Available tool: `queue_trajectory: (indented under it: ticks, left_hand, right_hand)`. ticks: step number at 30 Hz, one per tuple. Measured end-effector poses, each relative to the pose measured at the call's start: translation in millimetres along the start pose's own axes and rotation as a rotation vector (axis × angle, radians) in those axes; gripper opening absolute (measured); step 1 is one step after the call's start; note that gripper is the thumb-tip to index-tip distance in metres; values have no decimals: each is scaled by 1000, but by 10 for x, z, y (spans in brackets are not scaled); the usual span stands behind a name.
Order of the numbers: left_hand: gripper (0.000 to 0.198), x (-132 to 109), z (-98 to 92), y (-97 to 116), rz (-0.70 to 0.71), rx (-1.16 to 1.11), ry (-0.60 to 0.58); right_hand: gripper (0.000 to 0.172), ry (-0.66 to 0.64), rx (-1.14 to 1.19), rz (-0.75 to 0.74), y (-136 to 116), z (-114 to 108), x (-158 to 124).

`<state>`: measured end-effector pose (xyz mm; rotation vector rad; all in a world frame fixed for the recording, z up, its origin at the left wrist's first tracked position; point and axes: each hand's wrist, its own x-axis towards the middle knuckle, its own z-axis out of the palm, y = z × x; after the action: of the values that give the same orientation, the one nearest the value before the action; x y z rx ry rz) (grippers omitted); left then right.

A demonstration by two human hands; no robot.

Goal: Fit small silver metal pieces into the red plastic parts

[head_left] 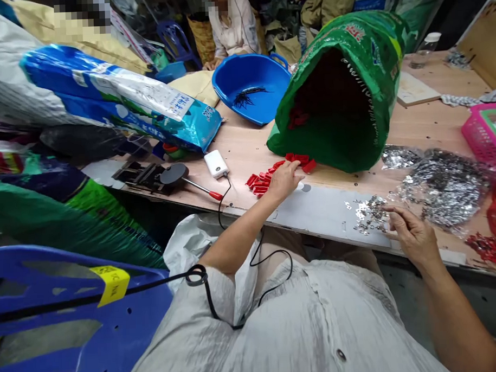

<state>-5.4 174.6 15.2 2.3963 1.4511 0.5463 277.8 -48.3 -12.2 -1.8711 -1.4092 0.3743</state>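
Red plastic clips (261, 183) lie mid-bench at the mouth of the green sack (350, 95). The left hand (284, 179) rests on them, fingers curled; I cannot tell whether it grips one. At the front edge, the right hand (412, 235), loosely open and seemingly empty, touches small silver parts (365, 212).

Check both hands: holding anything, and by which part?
Nothing clearly held. Left hand lies fingers-down on small red plastic pieces; right hand open beside small silver metal pieces.
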Motion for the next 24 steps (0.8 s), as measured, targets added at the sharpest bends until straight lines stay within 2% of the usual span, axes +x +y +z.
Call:
queue_trajectory:
  ticks: [2, 5, 9, 12, 15, 19, 21, 24]
  left_hand:
    - [37, 202, 152, 21, -19, 101, -18]
    - [28, 360, 327, 9, -76, 158, -37]
    - [18, 411, 450, -27, -84, 138, 0]
    - [13, 382, 438, -14, -71, 120, -6]
    - [9, 284, 368, 37, -43, 95, -41]
    - [8, 18, 269, 97, 8, -54, -47]
    - [6, -160, 227, 103, 84, -123, -43]
    - [7, -436, 175, 76, 285, -193, -75]
  right_hand:
    - [45, 17, -32, 67, 118, -86, -59]
    - [45, 18, -85, 112, 254, -159, -137]
    - [43, -2, -106, 131, 298, -144, -157]
    - [42, -34, -49, 136, 236, -66, -90]
    - [40, -48, -31, 90, 164, 13, 10]
    - [35, -11, -113, -1, 176, 46, 94]
    - [34, 8, -140, -17, 243, 36, 96]
    - [33, 46, -173, -24, 380, 2, 63]
